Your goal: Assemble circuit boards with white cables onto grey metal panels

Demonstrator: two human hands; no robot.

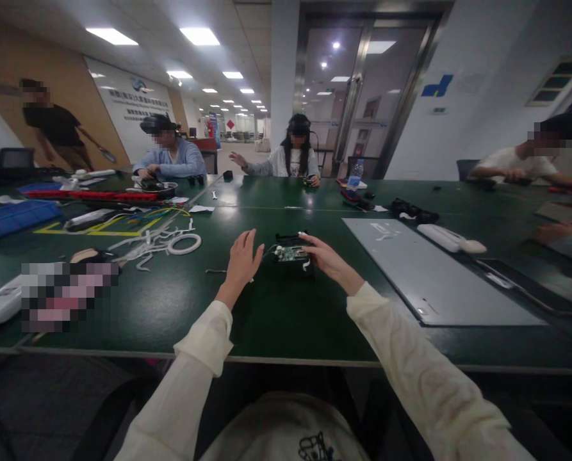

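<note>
The left hand [242, 259] rests open on the table, fingers spread and palm down, just beside a small black device [293, 253], and it holds nothing. The right hand [325, 259] lies over the right side of this device, its fingers touching the top and its thumb near the green circuit board [290, 253] that sits exposed in the case; I cannot tell if the fingers really grip it or only steady it. The device stands near the middle of the dark green table [276, 314], a little back from the near edge. To handle it well, I think the right hand should hold the black case by its sides and not press on the board, and the left hand should come close to support the other side, because the thin wires at the left of the device look easy to pull. A large grey panel [434, 275] lies toward the right edge, and a white coiled cable [182, 243] lies toward the left. At the far edge other people sit and work on small things. The room is an office hall with ceiling lights and a glass door [362, 96] behind.
</note>
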